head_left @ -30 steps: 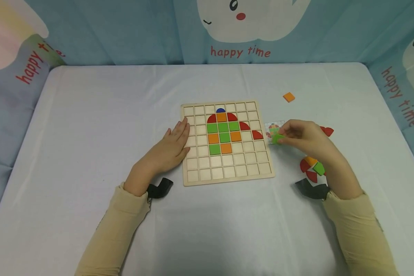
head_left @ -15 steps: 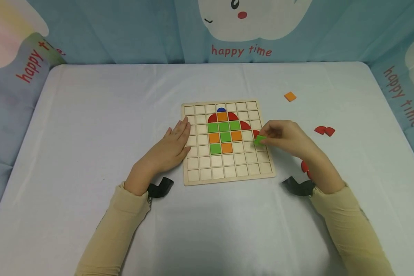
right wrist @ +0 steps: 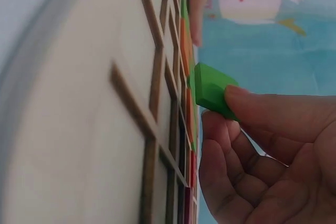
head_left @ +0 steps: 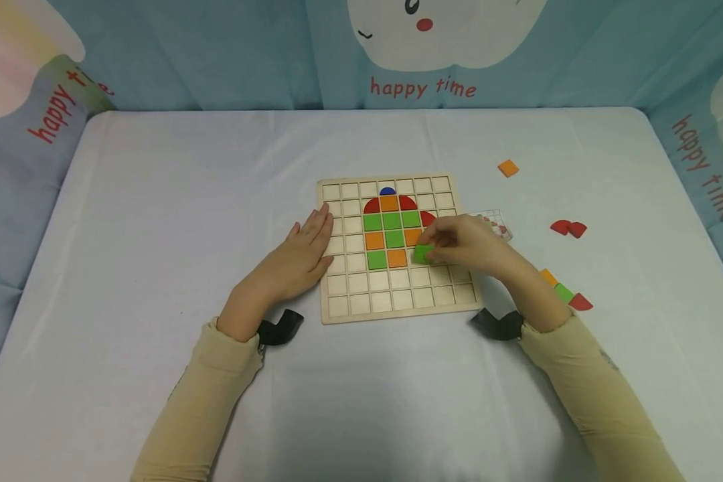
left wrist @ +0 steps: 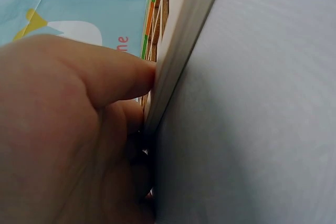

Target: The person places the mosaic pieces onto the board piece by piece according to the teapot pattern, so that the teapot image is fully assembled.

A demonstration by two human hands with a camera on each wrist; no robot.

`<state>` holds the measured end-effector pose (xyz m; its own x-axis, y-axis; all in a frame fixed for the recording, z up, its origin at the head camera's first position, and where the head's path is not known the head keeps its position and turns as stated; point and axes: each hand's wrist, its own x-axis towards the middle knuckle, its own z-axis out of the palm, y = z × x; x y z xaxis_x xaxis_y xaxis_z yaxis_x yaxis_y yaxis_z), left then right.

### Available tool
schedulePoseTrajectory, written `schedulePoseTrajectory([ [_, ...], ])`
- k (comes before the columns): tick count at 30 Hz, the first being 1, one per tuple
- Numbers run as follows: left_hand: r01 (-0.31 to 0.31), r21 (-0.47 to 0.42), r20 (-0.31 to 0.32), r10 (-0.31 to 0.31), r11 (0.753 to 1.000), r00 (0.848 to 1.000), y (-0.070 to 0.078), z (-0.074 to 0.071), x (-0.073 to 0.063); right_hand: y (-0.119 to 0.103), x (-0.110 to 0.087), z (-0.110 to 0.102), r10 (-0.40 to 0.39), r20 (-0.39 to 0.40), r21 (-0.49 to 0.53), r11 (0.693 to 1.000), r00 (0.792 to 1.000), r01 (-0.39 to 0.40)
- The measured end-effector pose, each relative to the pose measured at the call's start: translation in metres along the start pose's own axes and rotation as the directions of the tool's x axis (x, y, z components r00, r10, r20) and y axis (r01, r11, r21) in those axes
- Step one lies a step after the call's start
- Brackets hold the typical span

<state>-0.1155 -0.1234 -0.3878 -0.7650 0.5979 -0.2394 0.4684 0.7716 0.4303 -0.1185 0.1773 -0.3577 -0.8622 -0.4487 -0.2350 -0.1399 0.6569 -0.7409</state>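
A wooden grid board lies on the white table. Green and orange squares, red quarter-rounds and a blue half-round fill some of its cells. My left hand rests along the board's left edge, fingers straight; the left wrist view shows the thumb against the board's side. Over the board, my right hand pinches a green square tile between thumb and fingers. That tile is tilted close above the cell right of an orange square. The right hand hides several cells on the board's right side.
A small printed pattern card lies right of the board, partly behind the right hand. Farther right are two red pieces, a loose orange square and a group with a green piece, partly covered by the forearm.
My right hand has carried the green tile leftward from over the pattern card to the middle-right of the board. The left hand has stayed at the board's edge.
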Motion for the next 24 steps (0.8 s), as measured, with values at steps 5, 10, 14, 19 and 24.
schedulePoseTrajectory([
  [5,-0.002,0.006,-0.001,0.002,1.000,1.000,0.0002,0.0002,0.0011,0.0005,0.0012,0.0035,0.002,-0.005,-0.011,1.000,1.000,-0.002],
  [10,0.002,-0.002,0.001,-0.002,1.000,1.000,0.0000,0.0002,0.0008,0.0008,0.0011,0.0053,-0.011,-0.019,-0.028,1.000,1.000,0.010],
  [14,0.010,-0.007,0.006,-0.010,1.000,1.000,-0.0009,0.0012,0.0014,0.0011,0.0005,0.0060,-0.029,-0.031,-0.052,0.998,0.999,0.028],
  [19,0.006,-0.011,0.005,-0.006,1.000,1.000,-0.0016,0.0022,0.0019,0.0011,0.0003,0.0066,-0.041,-0.039,-0.064,0.997,0.998,0.038],
  [24,0.006,-0.013,0.003,-0.006,1.000,1.000,-0.0013,0.0021,0.0016,0.0027,0.0006,0.0068,-0.046,-0.050,-0.057,0.997,0.998,0.043],
])
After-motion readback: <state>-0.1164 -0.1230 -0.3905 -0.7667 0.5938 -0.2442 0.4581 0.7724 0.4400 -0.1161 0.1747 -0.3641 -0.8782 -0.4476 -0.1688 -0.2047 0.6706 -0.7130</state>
